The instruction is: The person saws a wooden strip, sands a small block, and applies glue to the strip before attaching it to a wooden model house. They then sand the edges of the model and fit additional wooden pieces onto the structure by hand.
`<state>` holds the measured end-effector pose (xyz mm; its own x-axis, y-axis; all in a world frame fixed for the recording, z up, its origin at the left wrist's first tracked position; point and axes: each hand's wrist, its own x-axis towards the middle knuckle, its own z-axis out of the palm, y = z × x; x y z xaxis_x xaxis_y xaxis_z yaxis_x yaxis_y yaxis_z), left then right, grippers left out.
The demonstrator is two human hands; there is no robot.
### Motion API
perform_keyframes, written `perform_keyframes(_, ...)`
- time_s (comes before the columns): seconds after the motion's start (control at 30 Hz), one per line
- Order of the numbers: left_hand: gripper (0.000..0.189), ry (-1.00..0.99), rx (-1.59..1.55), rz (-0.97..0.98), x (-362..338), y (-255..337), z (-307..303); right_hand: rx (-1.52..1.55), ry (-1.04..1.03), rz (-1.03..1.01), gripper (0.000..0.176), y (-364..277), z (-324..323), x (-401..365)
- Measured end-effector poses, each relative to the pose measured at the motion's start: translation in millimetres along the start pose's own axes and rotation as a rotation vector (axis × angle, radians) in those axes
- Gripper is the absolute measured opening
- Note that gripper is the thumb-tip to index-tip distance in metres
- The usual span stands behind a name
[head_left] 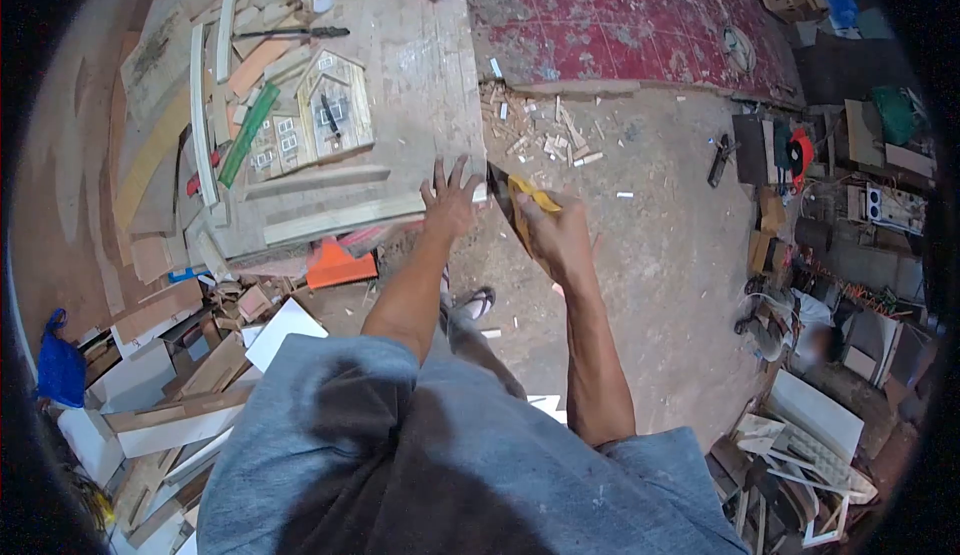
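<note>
My right hand [562, 240] is wrapped round the yellow handle of a handsaw [530, 195]. The dark saw blade lies alongside the table's right end, close to the end of a pale wood strip [340, 219]. That strip runs along the near edge of the wooden table [425, 65]. My left hand [450, 205] presses down on the strip near its right end, fingers spread over the tabletop. Left of it on the table are a thin wood piece [320, 181], a small wooden house front [345, 100] with white windows and a green strip [249, 135].
Offcuts [570, 140] litter the floor beyond the saw, before a worn red surface [620, 15]. Boards and scraps [190, 395] pile up at lower left, near an orange piece [340, 263]. Tools and boxes line the right side, with a drill [719, 160] on the floor.
</note>
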<state>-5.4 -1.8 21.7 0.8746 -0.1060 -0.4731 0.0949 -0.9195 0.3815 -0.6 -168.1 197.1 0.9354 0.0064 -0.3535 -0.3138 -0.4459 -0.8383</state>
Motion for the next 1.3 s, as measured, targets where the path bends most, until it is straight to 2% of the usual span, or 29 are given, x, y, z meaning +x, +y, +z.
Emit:
perform_keyframes(0.1, 0.059, -0.039, 0.005, -0.025, 2.2, 0.6, 0.7, -0.064, 0.023, 0.039, 0.034, -6.1, -7.6, -14.9)
perform_keyframes(0.23, 0.062, -0.025, 0.016, -0.011, 1.5, -0.9, 6.0, -0.148, 0.003, 0.003, 0.034, 36.3, 18.9, 10.9)
perform_keyframes(0.33, 0.061, -0.041, 0.052, -0.040, 2.4, -1.8, 6.9, -0.046, 0.016, -0.010, 0.033, 41.9, 21.8, 6.5)
perform_keyframes(0.4, 0.061, -0.038, 0.000, -0.020, 2.0, -1.6, 1.1, 0.098, 0.041, 0.026, 0.039, 39.3, 19.0, 0.3)
perform_keyframes(0.43, 0.068, -0.055, 0.025, -0.018, 1.3, -0.3, -0.9, 0.096, 0.039, 0.027, 0.039, 52.7, 26.5, 8.8)
perform_keyframes(0.5, 0.067, -0.034, 0.046, -0.017, -3.4, 1.6, 6.7, -0.048, -0.012, 0.068, 0.037, 69.7, 44.0, 27.2)
perform_keyframes(0.6, 0.066, 0.035, 0.070, -0.021, 7.3, -2.8, 8.1, -0.088, 0.053, -0.012, 0.035, 54.0, 25.0, 1.8)
perform_keyframes(0.7, 0.064, 0.054, 0.056, 0.000, 4.4, -4.9, 14.9, -0.099, 0.126, 0.025, 0.034, 27.5, 4.8, -23.6)
perform_keyframes(0.87, 0.056, 0.124, 0.045, 0.040, -3.7, -1.0, -3.2, -0.063, 0.248, 0.015, 0.035, 57.0, -26.8, -64.1)
perform_keyframes(0.97, 0.048, 0.026, -0.032, 0.080, -23.0, -1.0, -45.6, -0.088, 0.285, -0.025, 0.039, 90.3, -52.7, -108.8)
perform_keyframes(1.03, 0.046, 0.059, -0.399, 0.406, -40.3, -15.0, -75.1, -0.003, 0.295, 0.125, 0.038, 106.8, -63.5, -138.9)
perform_keyframes(1.07, 0.046, 0.070, -0.370, 0.421, -49.1, -15.3, -91.7, 0.023, 0.310, 0.110, 0.038, 112.2, -67.8, -150.9)
perform_keyframes(1.13, 0.047, -0.025, -0.601, 0.494, -84.9, -5.5, -135.3, -0.003, 0.342, 0.137, 0.038, 121.7, -73.2, -175.8)
perform_keyframes(1.2, 0.044, -0.038, -0.580, 0.518, -112.3, 3.0, -168.9, 0.036, 0.351, 0.122, 0.036, 130.1, -73.8, -191.5)
perform_keyframes(1.27, 0.044, -0.208, -0.917, 0.375, -138.3, 8.4, -184.4, 0.067, 0.351, 0.103, 0.036, 133.0, -71.1, -194.4)
perform_keyframes(1.3, 0.049, -0.174, -0.968, 0.359, -151.8, 18.0, -188.3, 0.036, 0.329, 0.104, 0.036, 132.8, -70.3, -195.4)
